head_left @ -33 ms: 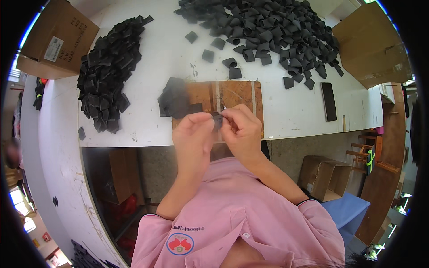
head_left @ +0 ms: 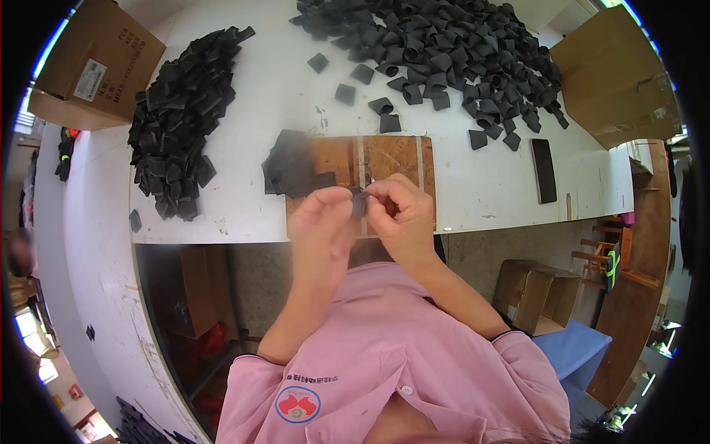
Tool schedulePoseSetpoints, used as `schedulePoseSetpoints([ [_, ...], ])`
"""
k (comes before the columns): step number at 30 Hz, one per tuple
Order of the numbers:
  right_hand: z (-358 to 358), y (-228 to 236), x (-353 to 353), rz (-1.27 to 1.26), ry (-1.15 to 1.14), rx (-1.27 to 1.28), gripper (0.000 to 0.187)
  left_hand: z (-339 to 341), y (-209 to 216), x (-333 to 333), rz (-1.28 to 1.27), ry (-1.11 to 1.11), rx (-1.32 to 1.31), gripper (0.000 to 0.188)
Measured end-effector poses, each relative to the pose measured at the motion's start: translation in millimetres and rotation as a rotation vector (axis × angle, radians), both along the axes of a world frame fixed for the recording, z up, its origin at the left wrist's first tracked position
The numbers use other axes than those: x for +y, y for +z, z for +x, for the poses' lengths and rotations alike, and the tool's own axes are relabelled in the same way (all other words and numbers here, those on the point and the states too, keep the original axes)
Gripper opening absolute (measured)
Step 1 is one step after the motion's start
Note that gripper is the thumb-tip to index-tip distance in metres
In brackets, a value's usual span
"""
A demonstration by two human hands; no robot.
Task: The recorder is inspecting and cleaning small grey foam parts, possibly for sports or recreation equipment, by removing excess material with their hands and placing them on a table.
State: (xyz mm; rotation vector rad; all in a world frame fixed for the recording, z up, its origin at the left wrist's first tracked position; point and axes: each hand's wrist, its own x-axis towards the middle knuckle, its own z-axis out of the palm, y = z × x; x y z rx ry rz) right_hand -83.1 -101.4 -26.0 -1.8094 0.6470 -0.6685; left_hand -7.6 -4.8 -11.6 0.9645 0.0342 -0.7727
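Between my fingertips is a small dark piece (head_left: pixel 359 201), which looks like one of the black foam-like pieces lying around. My left hand (head_left: pixel 322 222) pinches it from the left. From the right, my right hand (head_left: pixel 401 214) pinches its upper edge with thumb and forefinger. Both hands are over the near part of a brown wooden board (head_left: pixel 396 154) with pale strips across it. A stack of flat black pieces (head_left: pixel 288 164) overlaps the board's left side, partly blurred. My fingers hide much of the held piece.
A long heap of flat black pieces (head_left: pixel 177 118) lies at the left. Rolled, cone-like black pieces (head_left: pixel 444 55) are piled at the far right. Cardboard boxes stand at the back left (head_left: pixel 111 66) and right (head_left: pixel 614 81). A dark phone (head_left: pixel 543 171) lies near the right edge.
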Motion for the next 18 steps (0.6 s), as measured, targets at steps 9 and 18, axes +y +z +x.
schedulePoseSetpoints([
  [9, 0.3, 20.5, -7.6, 1.247, 0.367, -0.156, 0.019, -8.5, -3.1, -8.4, 0.304, 0.16, -0.649, 0.017],
  [18, 41.1, 67.9, -50.1, 0.618, 0.533, -0.177, 0.024, 41.9, 28.1, -13.9, -0.862, -0.237, 0.676, 0.026],
])
